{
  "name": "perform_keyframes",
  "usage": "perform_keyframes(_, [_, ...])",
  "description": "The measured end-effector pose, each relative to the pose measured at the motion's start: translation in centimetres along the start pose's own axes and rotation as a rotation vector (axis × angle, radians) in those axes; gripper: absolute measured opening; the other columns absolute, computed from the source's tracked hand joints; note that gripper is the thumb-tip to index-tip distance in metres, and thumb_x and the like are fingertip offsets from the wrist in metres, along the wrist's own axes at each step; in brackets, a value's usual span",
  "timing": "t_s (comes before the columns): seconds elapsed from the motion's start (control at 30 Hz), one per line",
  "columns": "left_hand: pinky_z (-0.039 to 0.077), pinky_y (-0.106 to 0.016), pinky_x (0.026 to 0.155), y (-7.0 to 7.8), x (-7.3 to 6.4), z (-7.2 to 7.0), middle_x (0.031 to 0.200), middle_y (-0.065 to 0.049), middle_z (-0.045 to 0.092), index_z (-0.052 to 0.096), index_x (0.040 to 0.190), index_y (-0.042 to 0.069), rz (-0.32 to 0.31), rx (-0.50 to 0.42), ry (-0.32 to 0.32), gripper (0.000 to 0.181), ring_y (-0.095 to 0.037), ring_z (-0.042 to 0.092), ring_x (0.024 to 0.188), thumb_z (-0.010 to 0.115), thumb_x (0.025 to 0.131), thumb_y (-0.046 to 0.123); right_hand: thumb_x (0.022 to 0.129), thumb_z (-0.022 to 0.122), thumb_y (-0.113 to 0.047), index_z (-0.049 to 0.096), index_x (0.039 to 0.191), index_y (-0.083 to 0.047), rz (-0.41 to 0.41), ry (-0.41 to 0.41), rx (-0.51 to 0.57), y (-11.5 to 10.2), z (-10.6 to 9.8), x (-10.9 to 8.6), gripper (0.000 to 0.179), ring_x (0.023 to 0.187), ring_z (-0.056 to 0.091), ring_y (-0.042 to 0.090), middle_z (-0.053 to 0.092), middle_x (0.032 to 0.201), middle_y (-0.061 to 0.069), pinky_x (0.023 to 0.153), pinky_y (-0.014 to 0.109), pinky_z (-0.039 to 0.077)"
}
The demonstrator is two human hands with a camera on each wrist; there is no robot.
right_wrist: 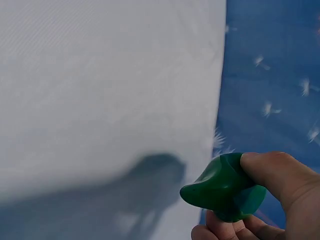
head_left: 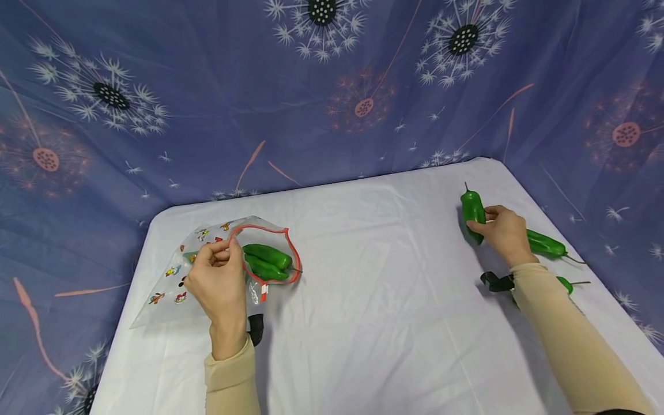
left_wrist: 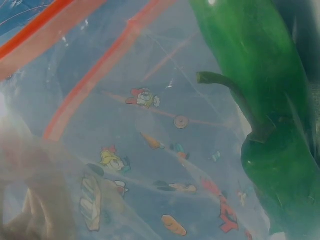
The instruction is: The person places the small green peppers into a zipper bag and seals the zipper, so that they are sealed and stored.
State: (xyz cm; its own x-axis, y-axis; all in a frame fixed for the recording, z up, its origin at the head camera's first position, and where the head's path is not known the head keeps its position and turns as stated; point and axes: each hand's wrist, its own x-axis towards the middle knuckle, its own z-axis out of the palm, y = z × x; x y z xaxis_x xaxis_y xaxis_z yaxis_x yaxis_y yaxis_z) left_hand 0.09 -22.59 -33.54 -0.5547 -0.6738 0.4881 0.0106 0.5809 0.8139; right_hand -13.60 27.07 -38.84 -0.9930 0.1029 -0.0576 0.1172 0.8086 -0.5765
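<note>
A clear zip bag with cartoon prints and a red-edged mouth lies at the left of the table. Two green peppers show inside its mouth, and in the left wrist view green peppers fill the right side behind the plastic. My left hand pinches the bag's rim between thumb and fingers. At the far right, my right hand holds a green pepper by its side, stem pointing away. The right wrist view shows this pepper between thumb and fingers, its shadow cast on the cloth.
Beside the right hand lies another green pepper near the table's right edge. One more pepper is partly hidden under the right forearm. A white cloth covers the table, and a blue patterned curtain hangs around its back and sides.
</note>
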Motion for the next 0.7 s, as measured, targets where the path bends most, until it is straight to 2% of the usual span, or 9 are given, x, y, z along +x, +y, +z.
perform_keyframes(0.2, [0.040,-0.012,0.053,0.0,0.0,0.0,0.063,-0.014,0.068,0.077,0.087,-0.006,-0.001,0.003,-0.002,0.012,0.010,0.050,0.051,0.073,0.092,0.005,0.096,0.075,-0.029,0.048,0.142,0.016,-0.048,0.007,0.024,-2.6,-0.7,-0.6,0.070,0.108,0.066,0.045,0.062,0.126,0.033,0.073,0.037,0.054])
perform_keyframes(0.37, [0.040,-0.012,0.053,0.1,0.0,-0.1,0.063,-0.014,0.068,0.077,0.088,-0.006,-0.003,0.005,0.001,0.013,0.011,0.050,0.051,0.074,0.091,0.006,0.095,0.076,-0.027,0.051,0.142,0.013,-0.099,0.012,0.037,-4.6,-0.8,-1.4,0.066,0.106,0.066,0.044,0.064,0.124,0.032,0.066,0.029,0.051])
perform_keyframes(0.7, [0.039,-0.013,0.053,0.1,-0.1,0.0,0.064,-0.014,0.068,0.076,0.088,-0.006,0.003,0.009,-0.005,0.014,0.011,0.049,0.051,0.073,0.092,0.007,0.094,0.078,-0.022,0.055,0.139,0.009,-0.179,0.028,0.043,-7.8,-0.5,-2.5,0.060,0.101,0.067,0.040,0.067,0.120,0.029,0.065,0.033,0.052])
